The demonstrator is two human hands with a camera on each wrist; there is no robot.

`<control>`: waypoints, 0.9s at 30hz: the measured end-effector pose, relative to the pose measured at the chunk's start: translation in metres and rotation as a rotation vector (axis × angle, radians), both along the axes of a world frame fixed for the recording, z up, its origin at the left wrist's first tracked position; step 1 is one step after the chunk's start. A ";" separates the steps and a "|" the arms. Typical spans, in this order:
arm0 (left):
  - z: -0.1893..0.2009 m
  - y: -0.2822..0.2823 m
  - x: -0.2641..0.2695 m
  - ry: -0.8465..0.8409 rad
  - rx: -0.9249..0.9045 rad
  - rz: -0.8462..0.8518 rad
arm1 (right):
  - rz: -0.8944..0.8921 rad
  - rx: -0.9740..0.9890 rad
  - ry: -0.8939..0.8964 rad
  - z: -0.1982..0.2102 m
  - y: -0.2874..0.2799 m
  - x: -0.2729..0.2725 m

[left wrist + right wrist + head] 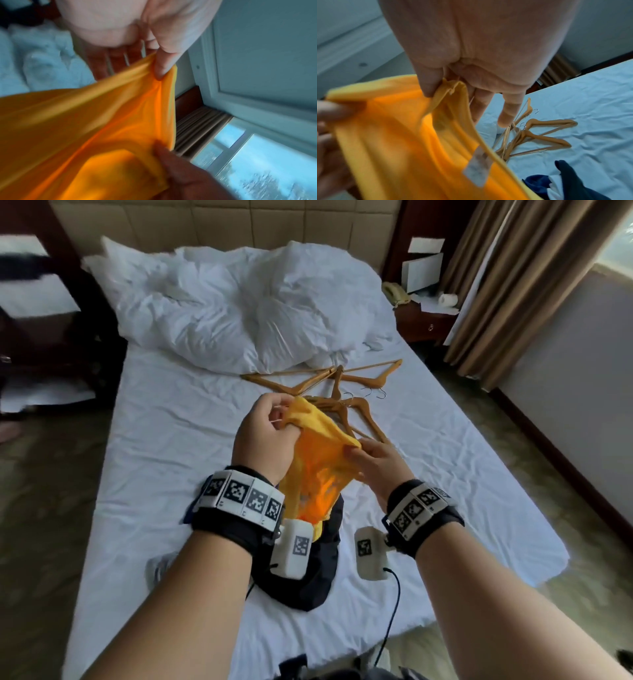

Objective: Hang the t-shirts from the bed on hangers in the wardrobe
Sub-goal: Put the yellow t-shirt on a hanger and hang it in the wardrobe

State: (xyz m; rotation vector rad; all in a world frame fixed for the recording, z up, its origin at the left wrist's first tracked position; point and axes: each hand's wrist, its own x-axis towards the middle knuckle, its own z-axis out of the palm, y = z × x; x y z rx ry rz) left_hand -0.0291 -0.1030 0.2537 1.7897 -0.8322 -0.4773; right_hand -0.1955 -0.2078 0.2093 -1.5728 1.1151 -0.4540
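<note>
I hold an orange-yellow t-shirt (313, 463) up over the bed (164, 440) with both hands. My left hand (274, 422) grips its upper edge, fingers curled into the cloth. My right hand (370, 455) pinches the other end of that edge between thumb and fingers. In the left wrist view the left hand (161, 67) pinches the t-shirt (102, 121). In the right wrist view the right hand (440, 86) pinches the t-shirt's (402, 135) neckline, with a white label below. Several wooden hangers (342, 392) lie tangled on the sheet just beyond my hands. A dark navy garment (308, 570) lies under the hanging shirt.
A rumpled white duvet (239, 309) is heaped at the head of the bed. A nightstand (424, 320) with a phone stands to the right, by brown curtains (513, 285). Dark furniture (41, 337) stands on the left. Carpeted floor flanks both sides.
</note>
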 end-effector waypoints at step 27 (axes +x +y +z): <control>0.052 -0.008 -0.096 -0.100 -0.124 0.187 | 0.453 -0.276 0.342 0.016 -0.062 -0.050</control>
